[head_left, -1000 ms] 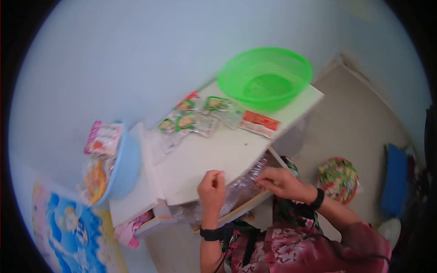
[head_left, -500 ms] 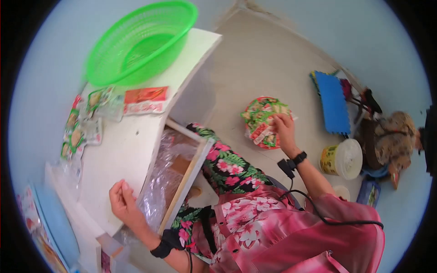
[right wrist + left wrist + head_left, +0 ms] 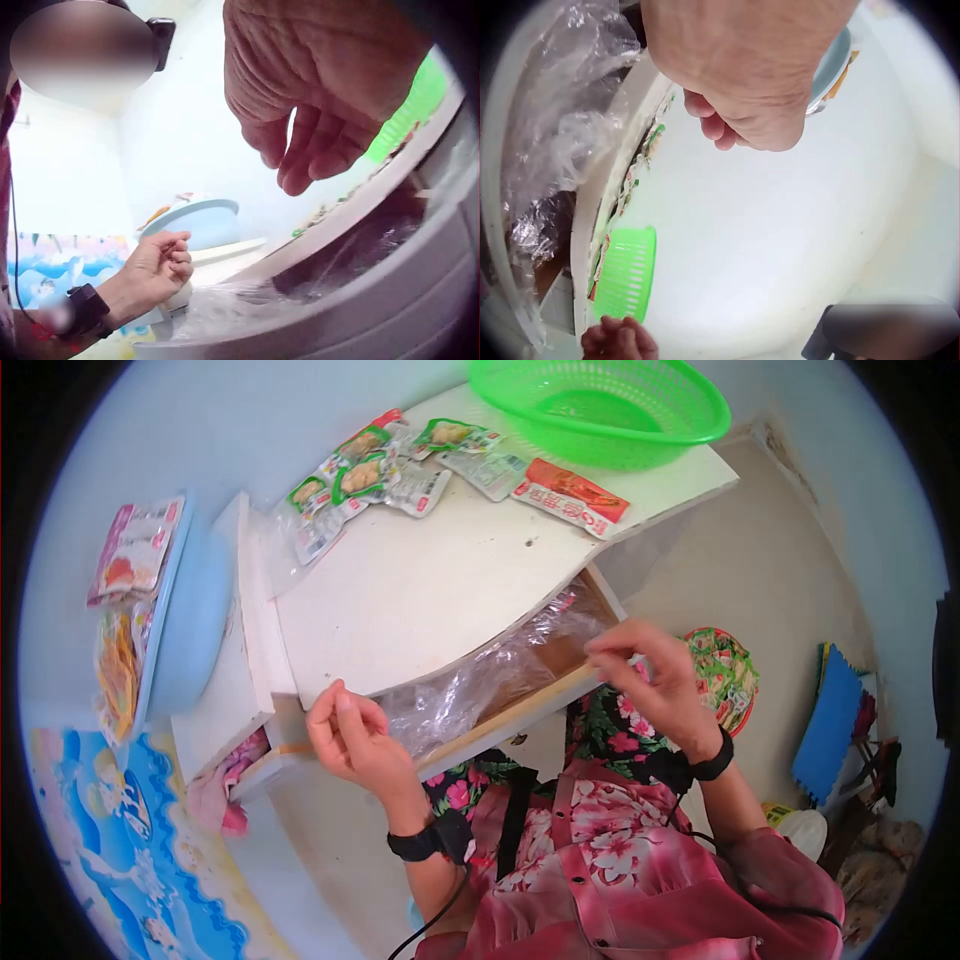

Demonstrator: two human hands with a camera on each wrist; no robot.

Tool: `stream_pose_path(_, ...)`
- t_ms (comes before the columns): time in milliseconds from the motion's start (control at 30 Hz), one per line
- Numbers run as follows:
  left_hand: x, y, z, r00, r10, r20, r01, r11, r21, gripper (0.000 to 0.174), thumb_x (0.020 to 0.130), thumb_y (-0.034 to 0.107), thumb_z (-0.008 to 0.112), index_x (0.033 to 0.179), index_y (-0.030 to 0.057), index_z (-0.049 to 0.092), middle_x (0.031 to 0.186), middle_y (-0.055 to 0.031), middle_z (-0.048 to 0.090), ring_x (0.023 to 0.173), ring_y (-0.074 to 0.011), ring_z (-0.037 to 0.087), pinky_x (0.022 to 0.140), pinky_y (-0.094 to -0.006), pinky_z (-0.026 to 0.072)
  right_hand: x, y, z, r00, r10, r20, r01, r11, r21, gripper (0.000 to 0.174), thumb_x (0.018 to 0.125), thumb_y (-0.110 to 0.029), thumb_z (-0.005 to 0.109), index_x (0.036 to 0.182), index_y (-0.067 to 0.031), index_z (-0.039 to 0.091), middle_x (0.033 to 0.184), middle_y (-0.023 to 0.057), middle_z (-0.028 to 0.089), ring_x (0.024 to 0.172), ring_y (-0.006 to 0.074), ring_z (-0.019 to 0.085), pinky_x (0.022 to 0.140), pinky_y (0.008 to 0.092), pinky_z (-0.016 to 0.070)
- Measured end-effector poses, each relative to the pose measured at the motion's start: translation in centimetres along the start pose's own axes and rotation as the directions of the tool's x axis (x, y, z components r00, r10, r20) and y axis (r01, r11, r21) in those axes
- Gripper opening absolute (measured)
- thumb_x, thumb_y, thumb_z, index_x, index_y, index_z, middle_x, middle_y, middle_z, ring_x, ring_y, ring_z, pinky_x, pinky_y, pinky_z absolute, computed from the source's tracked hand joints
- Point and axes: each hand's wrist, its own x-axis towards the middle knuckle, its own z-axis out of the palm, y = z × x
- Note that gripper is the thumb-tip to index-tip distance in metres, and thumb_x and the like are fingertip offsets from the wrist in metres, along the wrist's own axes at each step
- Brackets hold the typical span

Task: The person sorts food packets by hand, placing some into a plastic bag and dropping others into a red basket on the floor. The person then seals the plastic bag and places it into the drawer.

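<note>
My left hand (image 3: 360, 740) hovers at the table's front left edge, fingers loosely bent, nothing visible in it. Over the right end of the pulled-out drawer (image 3: 530, 722) is my right hand (image 3: 650, 678), fingers bent with thumb near them; the right wrist view shows a gap and no object. Crumpled clear plastic (image 3: 440, 705) lies in the drawer between the hands. On the white table (image 3: 400, 600), several small food packets (image 3: 362, 476) form a group at the back, with a red-and-white packet (image 3: 572, 497) to their right.
A green basket (image 3: 610, 445) stands at the table's back right. At left, a blue basin (image 3: 190, 620) holds packets. Right of my knees, a round container of packets (image 3: 725, 675) sits on the floor, near a blue mat (image 3: 828, 725). Pink cloth (image 3: 225, 790) hangs from another drawer.
The head view swung right and back left. My right hand was above the round container of packets half a second ago and is now over the drawer. The left hand stays near the table edge.
</note>
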Motion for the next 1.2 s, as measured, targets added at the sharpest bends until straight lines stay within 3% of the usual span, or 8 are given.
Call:
stream_pose_path(133,-2.7,0.2,-2.8,0.993,-0.118,-0.01,0.119,0.991,0.062,0.012,0.1,0.008,0.056,0.107,0.0002,0.063,0.066,0.0003,0.05,0.056,-0.0059,0.041,0.049,-0.0215,0.0285,3.0,-1.5,5.4,0.927,-0.261,0.268,0.278,0.96,-0.026,0.02,0.09,-0.007,0.064,0.11,-0.0042,0.065,0.087,0.01,0.066,0.074,0.0266,0.067,0.064,0.0352,0.0521)
stream_pose_path(200,-4.0,-0.1,-4.6,0.982,-0.187,0.018,0.185,0.98,0.07,0.014,0.098,0.009,0.06,0.107,-0.0008,0.064,0.071,-0.0032,0.058,0.059,-0.0067,0.05,0.052,-0.0203,0.0398,3.5,-2.0,7.9,0.884,-0.266,0.385,0.333,0.936,-0.117,0.022,0.087,-0.009,0.066,0.108,-0.0065,0.065,0.087,0.0105,0.066,0.075,0.0309,0.067,0.061,0.0389,0.0519)
stream_pose_path(400,-7.5,0.1,-6.9,0.933,-0.352,0.07,0.341,0.93,0.135,0.012,0.098,0.008,0.061,0.107,0.0005,0.063,0.07,-0.0016,0.057,0.059,-0.0069,0.051,0.053,-0.0203,0.0378,4.0,-0.1,12.3,0.827,-0.072,0.557,0.378,0.805,-0.458,0.022,0.085,-0.011,0.068,0.107,-0.007,0.065,0.086,0.0094,0.067,0.07,0.0318,0.066,0.058,0.0418,0.0515)
stream_pose_path(567,-7.7,-0.4,-8.1,0.965,-0.207,0.16,0.189,0.975,0.118,0.026,0.091,0.003,0.068,0.116,-0.0006,0.062,0.089,-0.0066,0.062,0.076,-0.0101,0.056,0.067,-0.0225,0.0452,3.6,-0.8,9.8,0.984,-0.036,0.176,0.027,0.998,0.055,0.013,0.096,-0.008,0.062,0.107,-0.0027,0.064,0.085,0.0038,0.065,0.068,0.0163,0.064,0.06,0.032,0.0506)
stream_pose_path(733,-4.9,0.7,-5.2,0.934,0.045,0.356,-0.115,0.977,0.18,0.06,0.08,0.008,0.079,0.134,-0.0011,0.054,0.117,-0.012,0.059,0.101,-0.0181,0.056,0.087,-0.0326,0.0474,4.4,-1.9,6.6,0.967,0.254,-0.023,-0.191,0.78,0.596,0.01,0.102,-0.01,0.055,0.107,-0.0036,0.062,0.092,-0.0002,0.064,0.078,0.0071,0.06,0.067,0.0234,0.0485)
stream_pose_path(900,-3.2,1.7,-1.8,0.841,0.095,0.533,-0.215,0.962,0.168,0.085,0.076,0.019,0.085,0.147,-0.0005,0.043,0.138,-0.0167,0.053,0.124,-0.0285,0.053,0.102,-0.0424,0.0452,4.7,-3.4,5.0,0.956,0.286,-0.065,-0.099,0.522,0.847,0.015,0.103,-0.019,0.053,0.108,-0.0054,0.059,0.093,0.0018,0.061,0.086,0.0117,0.059,0.072,0.0253,0.0477)
stream_pose_path(1067,-3.8,0.9,-0.4,0.88,-0.028,0.475,0.016,0.999,0.029,0.092,0.08,0.028,0.082,0.154,0.0015,0.034,0.149,-0.0185,0.045,0.134,-0.0315,0.048,0.107,-0.046,0.0437,4.1,-2.6,4.9,0.877,0.48,-0.017,-0.095,0.208,0.973,0.019,0.102,-0.023,0.051,0.107,-0.0061,0.058,0.098,0.0059,0.06,0.091,0.0165,0.059,0.07,0.0291,0.0465)
stream_pose_path(1200,-3.7,1.8,-1.0,0.897,-0.319,0.305,0.391,0.895,-0.214,0.089,0.083,0.032,0.081,0.152,0.0003,0.035,0.146,-0.0196,0.048,0.134,-0.0284,0.048,0.105,-0.0426,0.0465,4.0,-2.2,5.0,0.893,0.451,0.006,-0.08,0.146,0.986,0.019,0.101,-0.023,0.052,0.106,-0.0062,0.057,0.098,0.0066,0.06,0.091,0.0179,0.06,0.071,0.0293,0.0477)
